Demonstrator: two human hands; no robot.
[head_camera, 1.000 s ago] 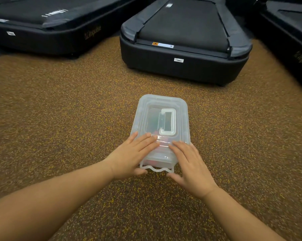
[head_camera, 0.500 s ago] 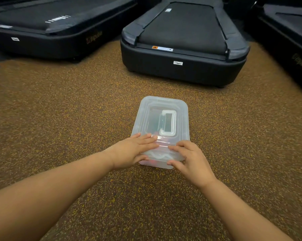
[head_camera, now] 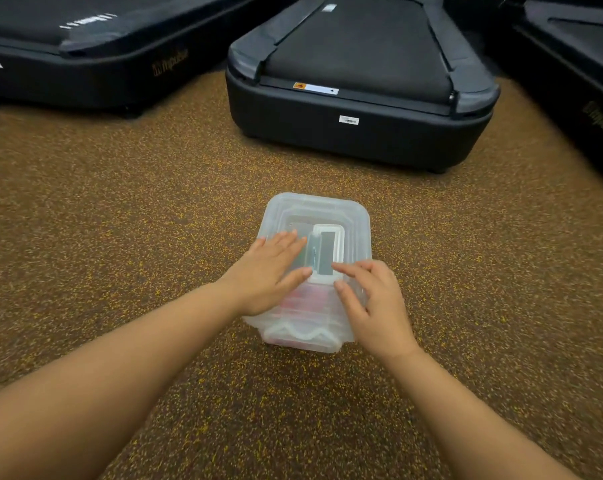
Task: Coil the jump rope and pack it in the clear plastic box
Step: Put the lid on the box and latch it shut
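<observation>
A clear plastic box (head_camera: 328, 209) sits on the speckled brown floor in front of me, with its lid on and a white handle (head_camera: 329, 252) lying flat on top. A wavy white latch (head_camera: 300, 332) lies against the near end. Something pink (head_camera: 307, 299), likely the jump rope, shows faintly through the lid near that end. My left hand (head_camera: 270, 273) rests flat on the left half of the lid, fingers spread. My right hand (head_camera: 371, 303) rests on the lid's near right corner, with its fingertips by the handle. Neither hand grips anything.
Black treadmills stand around the far side: one straight ahead (head_camera: 359, 98), one at the far left (head_camera: 78, 57), one at the right edge (head_camera: 577, 74). Brown floor (head_camera: 120, 220) stretches to both sides of the box.
Both hands slid from the near end of the lid, at the latch, further up onto its top. The latch now lies shut against the box's end.
</observation>
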